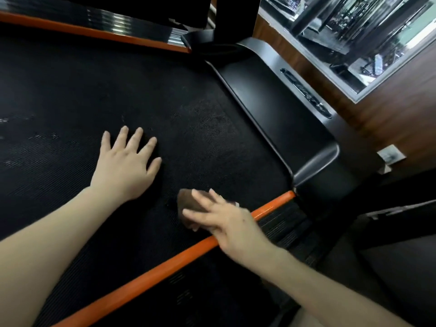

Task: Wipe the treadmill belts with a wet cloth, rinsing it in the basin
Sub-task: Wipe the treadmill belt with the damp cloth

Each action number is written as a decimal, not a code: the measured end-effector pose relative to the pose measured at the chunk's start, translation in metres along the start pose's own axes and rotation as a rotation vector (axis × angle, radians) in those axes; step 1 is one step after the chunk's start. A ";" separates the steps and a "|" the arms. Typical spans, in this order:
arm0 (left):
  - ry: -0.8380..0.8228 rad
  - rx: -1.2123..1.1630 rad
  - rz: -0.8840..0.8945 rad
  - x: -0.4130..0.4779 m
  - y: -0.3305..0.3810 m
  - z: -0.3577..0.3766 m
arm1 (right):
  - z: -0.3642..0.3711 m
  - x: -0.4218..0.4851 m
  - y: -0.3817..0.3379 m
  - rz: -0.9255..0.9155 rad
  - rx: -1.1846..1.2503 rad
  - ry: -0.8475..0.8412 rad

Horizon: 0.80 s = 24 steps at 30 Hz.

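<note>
A black treadmill belt [94, 90] fills most of the head view. It runs between two orange rails, one [141, 279] along its near right edge and one [94, 31] along its far left edge.

The left hand [125, 166] lies flat on the belt near the middle, palm down and fingers spread and straight, grasping nothing.

The right hand [226, 223] lies over a brown cloth [186, 199] on the belt, just inside the near rail and towards the front end. Its fingers [200, 197] are stretched out across the top of the cloth and press it down. Motion blur hides whether the thumb tucks round the cloth. The wrist crosses above the rail. The two hands are near each other but apart.

Pale streaks [23, 138] mark the belt towards its left side.

At the front end of the belt sits a dark, glossy hood [271, 102]. A long narrow badge [306, 93] is set along the hood's outer edge, and whatever is on it is too blurred to read.

Beyond the hood stands a brown wood-grain wall [389, 109]. It carries a pale-framed window [354, 31] and, lower down, a small grey socket plate [390, 155]. No brand or writing can be read anywhere.
</note>
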<state>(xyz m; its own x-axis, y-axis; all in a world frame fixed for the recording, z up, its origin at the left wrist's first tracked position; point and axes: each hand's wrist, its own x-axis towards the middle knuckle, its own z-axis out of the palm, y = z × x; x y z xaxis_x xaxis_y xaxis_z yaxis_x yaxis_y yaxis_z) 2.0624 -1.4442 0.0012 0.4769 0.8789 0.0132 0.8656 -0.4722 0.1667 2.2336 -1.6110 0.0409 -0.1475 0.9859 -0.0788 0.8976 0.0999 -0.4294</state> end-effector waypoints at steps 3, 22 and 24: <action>-0.043 0.011 0.024 -0.004 -0.010 -0.006 | -0.019 0.010 0.025 0.043 0.019 0.018; 0.056 0.051 -0.001 -0.049 -0.059 0.009 | -0.108 0.013 0.081 0.502 -0.058 0.356; 0.059 0.042 -0.002 -0.050 -0.060 0.007 | -0.071 0.024 0.082 0.489 -0.207 0.085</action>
<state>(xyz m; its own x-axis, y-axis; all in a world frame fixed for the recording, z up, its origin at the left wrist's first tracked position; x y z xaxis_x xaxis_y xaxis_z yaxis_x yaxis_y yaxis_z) 1.9880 -1.4607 -0.0166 0.4660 0.8819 0.0714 0.8729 -0.4714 0.1258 2.3332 -1.5695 0.0677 0.3350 0.9304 -0.1487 0.9175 -0.3580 -0.1735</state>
